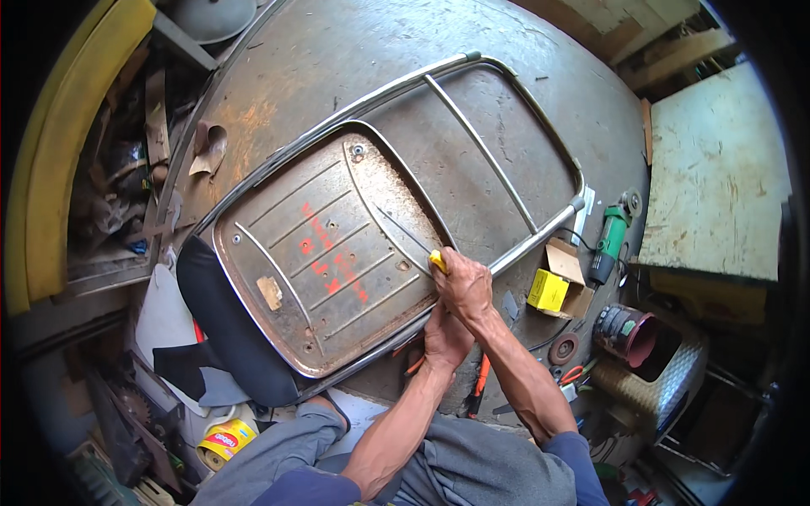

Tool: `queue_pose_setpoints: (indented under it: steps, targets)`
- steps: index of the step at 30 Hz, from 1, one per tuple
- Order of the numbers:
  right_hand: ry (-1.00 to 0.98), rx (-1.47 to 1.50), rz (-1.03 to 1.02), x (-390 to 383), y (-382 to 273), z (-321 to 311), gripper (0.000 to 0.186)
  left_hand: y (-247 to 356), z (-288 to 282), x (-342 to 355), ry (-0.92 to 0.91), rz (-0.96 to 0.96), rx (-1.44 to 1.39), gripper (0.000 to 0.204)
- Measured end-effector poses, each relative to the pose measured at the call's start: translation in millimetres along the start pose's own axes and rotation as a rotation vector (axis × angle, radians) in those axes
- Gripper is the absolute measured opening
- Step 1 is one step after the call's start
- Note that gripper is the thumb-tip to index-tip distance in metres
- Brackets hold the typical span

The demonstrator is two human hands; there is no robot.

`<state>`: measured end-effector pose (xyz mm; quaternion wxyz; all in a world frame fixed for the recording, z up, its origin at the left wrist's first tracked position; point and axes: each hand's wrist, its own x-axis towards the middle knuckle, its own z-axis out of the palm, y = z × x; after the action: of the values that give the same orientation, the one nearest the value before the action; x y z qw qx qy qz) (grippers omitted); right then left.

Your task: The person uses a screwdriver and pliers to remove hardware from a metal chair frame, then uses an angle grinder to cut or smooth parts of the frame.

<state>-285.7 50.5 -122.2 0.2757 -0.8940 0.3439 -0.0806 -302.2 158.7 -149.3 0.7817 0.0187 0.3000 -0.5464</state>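
Observation:
In front of me lies a folded metal chair frame (483,150) with a brown metal seat pan (291,223), its underside up and marked with red writing. My right hand (466,288) is closed round the yellow handle of a screwdriver (437,261). The thin shaft points up and left across the pan's right part. Just below, my left hand (445,339) is at the pan's right edge by the tube, with its fingers mostly hidden. Black padding (228,325) is fixed along the frame's lower left end.
On the right are a green angle grinder (611,236), an opened box with a yellow pack (548,291), a grinding disc (564,348) and a paint-stained can (624,331). Orange-handled pliers (481,375) lie beside my right forearm. A yellow tin (226,440) stands lower left.

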Motion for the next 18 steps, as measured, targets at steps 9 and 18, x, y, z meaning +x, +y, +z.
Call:
queue_pose_setpoints:
  steps: [9,18]
  targets:
    - [-0.076,0.162,0.292,-11,4,-48,0.022,-1,-29,-4,0.008,-0.005,0.081,0.059]
    - [-0.179,-0.023,0.163,5,-41,-77,0.028,11,-53,-14,-0.046,-0.044,-0.01,0.051]
